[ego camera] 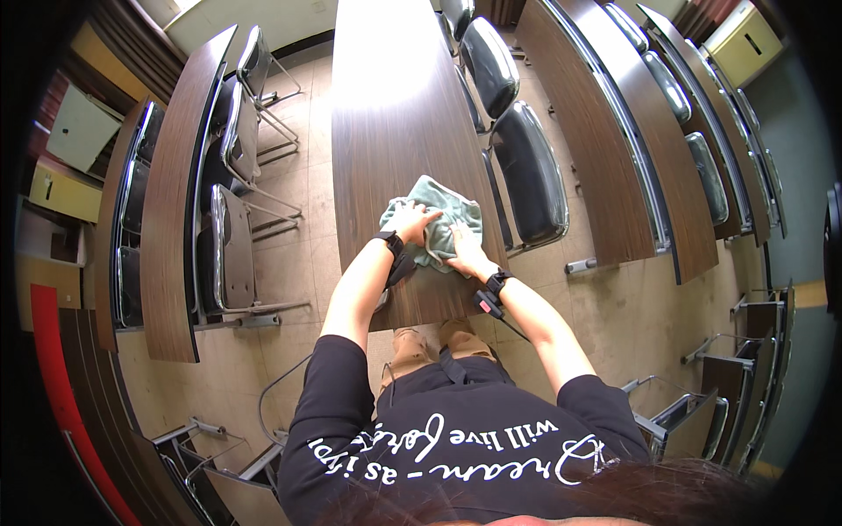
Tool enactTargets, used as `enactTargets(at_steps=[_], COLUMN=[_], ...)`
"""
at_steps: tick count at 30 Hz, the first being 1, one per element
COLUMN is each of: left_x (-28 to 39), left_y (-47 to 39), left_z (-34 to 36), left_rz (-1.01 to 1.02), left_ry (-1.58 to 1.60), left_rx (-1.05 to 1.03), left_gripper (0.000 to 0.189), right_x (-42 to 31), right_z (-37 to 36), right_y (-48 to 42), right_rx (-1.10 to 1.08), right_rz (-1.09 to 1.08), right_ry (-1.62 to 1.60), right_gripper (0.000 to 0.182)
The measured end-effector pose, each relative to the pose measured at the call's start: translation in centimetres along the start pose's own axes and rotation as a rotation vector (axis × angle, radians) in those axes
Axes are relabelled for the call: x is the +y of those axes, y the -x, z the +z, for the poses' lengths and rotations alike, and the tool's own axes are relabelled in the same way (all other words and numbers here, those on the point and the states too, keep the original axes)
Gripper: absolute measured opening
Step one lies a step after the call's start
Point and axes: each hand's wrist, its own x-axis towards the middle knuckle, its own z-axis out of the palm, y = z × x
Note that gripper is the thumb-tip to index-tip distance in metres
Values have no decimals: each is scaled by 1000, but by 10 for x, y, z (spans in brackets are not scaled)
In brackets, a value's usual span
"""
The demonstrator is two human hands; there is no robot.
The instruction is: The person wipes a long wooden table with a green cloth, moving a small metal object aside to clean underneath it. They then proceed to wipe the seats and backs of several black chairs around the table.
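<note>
A light green cloth (447, 204) lies bunched on the near part of a long dark wood-grain table (395, 144). My left hand (412, 222) rests on the cloth's left side, its fingers spread over the fabric. On the right side of the cloth lies my right hand (467, 250), fingers pointing away from me and pressed flat. Both hands touch the cloth, and neither visibly grips it. Each wrist wears a black strap with a small device. Bright glare covers the far end of the tabletop.
Black padded chairs (529, 174) with metal frames line the table's right side. Across the aisle at left stand more chairs (233, 250) and a long table (177, 197). Further tables (592, 131) stand at right. A cable hangs near each arm.
</note>
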Motion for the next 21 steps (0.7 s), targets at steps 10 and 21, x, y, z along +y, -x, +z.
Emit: enactTargets(at_steps=[10, 21], left_x=[-129, -216], left_y=[67, 82], left_z=[24, 39], left_rz=[-181, -5], left_ry=[-3, 85], left_rx=[134, 290], left_gripper=[80, 64], right_x=[-100, -195], right_z=[51, 66], right_y=[-95, -166], right_rx=[70, -13], right_rz=[-230, 369], right_ry=[43, 151], right_gripper=[90, 75])
